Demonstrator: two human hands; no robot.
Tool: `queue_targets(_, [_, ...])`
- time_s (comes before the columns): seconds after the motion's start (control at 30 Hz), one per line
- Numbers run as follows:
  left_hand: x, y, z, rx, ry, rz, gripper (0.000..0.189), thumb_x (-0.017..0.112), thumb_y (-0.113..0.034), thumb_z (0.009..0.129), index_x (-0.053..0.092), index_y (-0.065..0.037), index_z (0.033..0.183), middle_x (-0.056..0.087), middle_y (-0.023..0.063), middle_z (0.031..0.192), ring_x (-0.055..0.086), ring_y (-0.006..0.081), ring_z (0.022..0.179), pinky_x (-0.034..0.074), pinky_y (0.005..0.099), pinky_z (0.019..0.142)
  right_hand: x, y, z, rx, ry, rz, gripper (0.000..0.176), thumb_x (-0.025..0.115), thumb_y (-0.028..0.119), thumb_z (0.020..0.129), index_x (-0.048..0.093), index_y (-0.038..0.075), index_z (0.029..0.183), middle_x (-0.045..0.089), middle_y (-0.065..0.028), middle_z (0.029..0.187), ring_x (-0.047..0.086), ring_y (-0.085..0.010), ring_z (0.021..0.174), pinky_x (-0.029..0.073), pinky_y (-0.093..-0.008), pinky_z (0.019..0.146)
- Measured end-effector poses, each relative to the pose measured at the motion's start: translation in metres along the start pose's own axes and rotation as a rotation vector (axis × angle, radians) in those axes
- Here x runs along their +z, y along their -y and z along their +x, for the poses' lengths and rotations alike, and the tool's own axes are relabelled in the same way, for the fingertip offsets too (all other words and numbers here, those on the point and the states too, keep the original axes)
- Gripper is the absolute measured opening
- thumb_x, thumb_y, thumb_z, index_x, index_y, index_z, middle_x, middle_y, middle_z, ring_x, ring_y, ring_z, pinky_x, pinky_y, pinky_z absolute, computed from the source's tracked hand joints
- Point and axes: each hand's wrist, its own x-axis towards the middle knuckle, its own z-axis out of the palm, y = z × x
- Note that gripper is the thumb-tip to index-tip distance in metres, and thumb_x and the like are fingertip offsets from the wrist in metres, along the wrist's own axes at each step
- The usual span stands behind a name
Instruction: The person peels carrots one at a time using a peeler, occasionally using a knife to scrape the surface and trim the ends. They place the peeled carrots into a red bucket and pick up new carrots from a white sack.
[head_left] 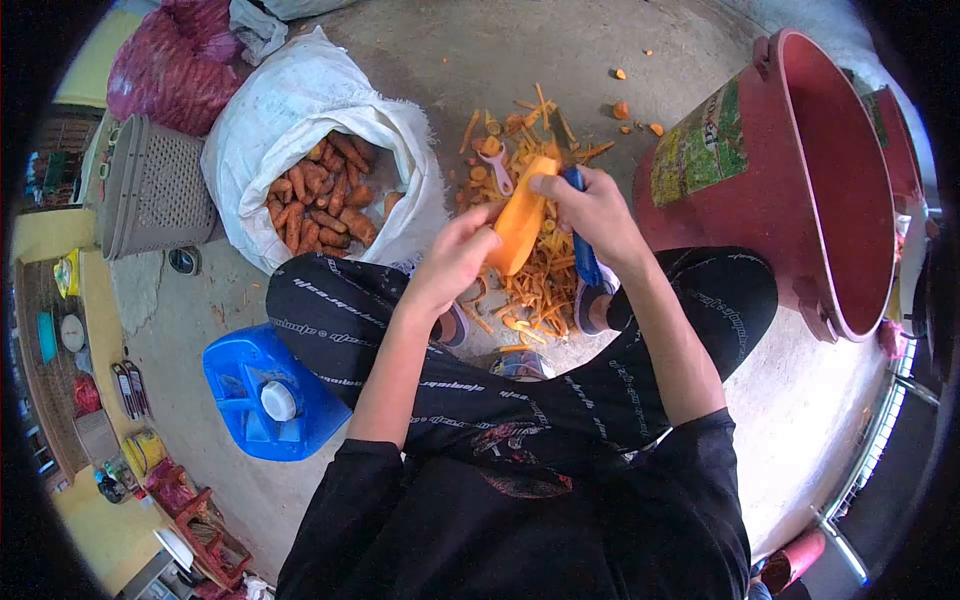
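Note:
A large peeled carrot (522, 222), bright orange, is gripped near its lower end by my left hand (455, 258), fingers closed around it. My right hand (598, 215) is wrapped round the blue handle of a knife (581, 235). The knife's dark blade points away from me, beside the carrot's far end, and my right thumb rests on the carrot. Below both hands, a heap of carrot peelings and cut ends (550, 275) covers the floor between my feet. A pink-handled peeler (497, 168) lies on the heap, left of the carrot.
An open white sack (300, 100) of unpeeled carrots (325, 200) stands at the left. To the right is a big red tub (720, 170). A blue jerrycan (255, 390) sits by my left knee. A grey basket (165, 185) and a red mesh sack (175, 75) are farther left.

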Motion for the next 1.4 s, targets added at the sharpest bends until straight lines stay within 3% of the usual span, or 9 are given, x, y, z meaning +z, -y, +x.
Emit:
queue_targets(0.1, [-0.001, 0.0, 0.001, -0.03, -0.159, -0.08, 0.035, 0.042, -0.014, 0.091, 0.051, 0.002, 0.121, 0.057, 0.0099, 0.117, 0.056, 0.0159, 0.104, 0.046, 0.0295, 0.087, -0.001, 0.012, -0.003, -0.043, -0.093, 0.107, 0.025, 0.064, 0.025, 0.083, 0.053, 0.007, 0.069, 0.045, 0.0032, 0.055, 0.042, -0.0055, 0.048, 0.033, -0.0227, 0.046])
queue_targets(0.17, [-0.004, 0.004, 0.006, -0.067, -0.262, -0.026, 0.034, 0.043, -0.02, 0.094, 0.054, 0.002, 0.118, 0.058, 0.0096, 0.115, 0.057, 0.0151, 0.102, 0.047, 0.0292, 0.085, -0.002, 0.013, -0.004, -0.038, -0.105, 0.09, 0.024, 0.064, 0.024, 0.083, 0.054, 0.006, 0.071, 0.045, 0.0031, 0.055, 0.042, -0.0055, 0.048, 0.033, -0.0227, 0.046])
queue_targets(0.27, [-0.001, 0.015, 0.008, -0.031, -0.214, -0.036, 0.037, 0.048, -0.031, 0.095, 0.055, 0.001, 0.112, 0.059, 0.0053, 0.101, 0.054, 0.0103, 0.092, 0.045, 0.0259, 0.08, -0.001, 0.008, -0.002, -0.047, -0.083, 0.071, 0.023, 0.064, 0.024, 0.083, 0.056, 0.005, 0.073, 0.045, 0.0032, 0.055, 0.043, -0.0055, 0.048, 0.033, -0.0224, 0.046])
queue_targets(0.4, [0.004, 0.006, 0.002, 0.015, 0.005, 0.19, 0.048, 0.048, -0.039, 0.094, 0.049, 0.0, 0.122, 0.058, 0.0062, 0.11, 0.056, 0.0122, 0.099, 0.044, 0.0263, 0.087, -0.001, 0.004, -0.001, -0.052, -0.079, 0.052, 0.022, 0.064, 0.024, 0.083, 0.057, 0.005, 0.075, 0.045, 0.0035, 0.055, 0.043, -0.0054, 0.047, 0.033, -0.0223, 0.045])
queue_targets(0.6, [0.003, -0.002, -0.002, -0.072, 0.038, -0.143, 0.038, 0.048, -0.025, 0.094, 0.052, 0.002, 0.122, 0.059, 0.0076, 0.11, 0.056, 0.0126, 0.099, 0.045, 0.0276, 0.086, -0.004, 0.009, -0.001, -0.047, -0.106, 0.121, 0.022, 0.064, 0.024, 0.083, 0.056, 0.006, 0.072, 0.045, 0.0037, 0.053, 0.041, -0.0056, 0.046, 0.031, -0.0228, 0.044])
queue_targets(0.7, [-0.003, 0.0, -0.002, -0.026, 0.119, -0.224, 0.036, 0.046, -0.023, 0.095, 0.052, 0.002, 0.12, 0.059, 0.008, 0.11, 0.058, 0.0145, 0.098, 0.047, 0.0308, 0.086, -0.004, 0.005, 0.003, -0.002, -0.157, 0.199, 0.023, 0.064, 0.024, 0.082, 0.056, 0.007, 0.07, 0.044, 0.004, 0.053, 0.039, -0.0054, 0.045, 0.031, -0.0228, 0.044])
queue_targets(1.1, [0.0, 0.0, -0.003, -0.015, 0.051, -0.089, 0.042, 0.051, -0.026, 0.094, 0.049, 0.003, 0.125, 0.059, 0.006, 0.108, 0.057, 0.0122, 0.096, 0.046, 0.0274, 0.085, -0.006, 0.005, 0.002, -0.017, -0.182, 0.18, 0.023, 0.066, 0.024, 0.082, 0.057, 0.007, 0.07, 0.047, 0.0041, 0.057, 0.04, -0.0047, 0.047, 0.031, -0.0217, 0.044])
queue_targets(1.4, [-0.002, -0.004, -0.003, -0.039, 0.138, -0.346, 0.041, 0.045, -0.026, 0.096, 0.047, 0.005, 0.123, 0.059, 0.0129, 0.111, 0.059, 0.018, 0.098, 0.046, 0.0337, 0.087, -0.002, 0.01, -0.003, -0.046, -0.061, 0.292, 0.034, 0.066, 0.038, 0.084, 0.057, 0.006, 0.075, 0.048, 0.0039, 0.058, 0.041, -0.0042, 0.047, 0.032, -0.0207, 0.044])
